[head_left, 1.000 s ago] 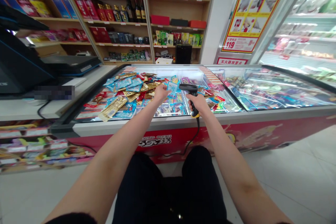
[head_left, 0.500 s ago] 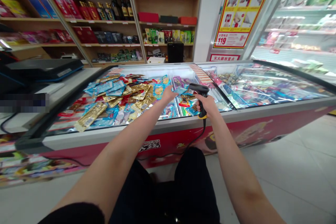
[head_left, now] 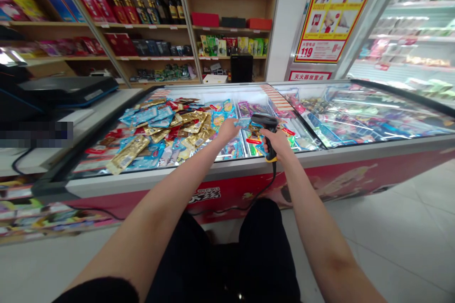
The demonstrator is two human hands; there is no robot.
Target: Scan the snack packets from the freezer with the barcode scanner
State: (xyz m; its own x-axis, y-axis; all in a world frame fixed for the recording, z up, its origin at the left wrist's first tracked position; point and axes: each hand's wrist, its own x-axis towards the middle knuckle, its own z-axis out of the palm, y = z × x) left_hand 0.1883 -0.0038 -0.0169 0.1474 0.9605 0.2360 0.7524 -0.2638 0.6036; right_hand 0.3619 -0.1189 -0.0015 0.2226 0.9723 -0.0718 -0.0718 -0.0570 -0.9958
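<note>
- Now the left hand (head_left: 228,132) pinches a blue packet (head_left: 243,123) over the freezer (head_left: 142,176), just beside the scanner (head_left: 265,120), apparently facing it.
- The right hand (head_left: 279,144) wraps the scanner's grip.
- Gold packets (head_left: 195,124) lie heaped with others on the freezer's left side.
</note>
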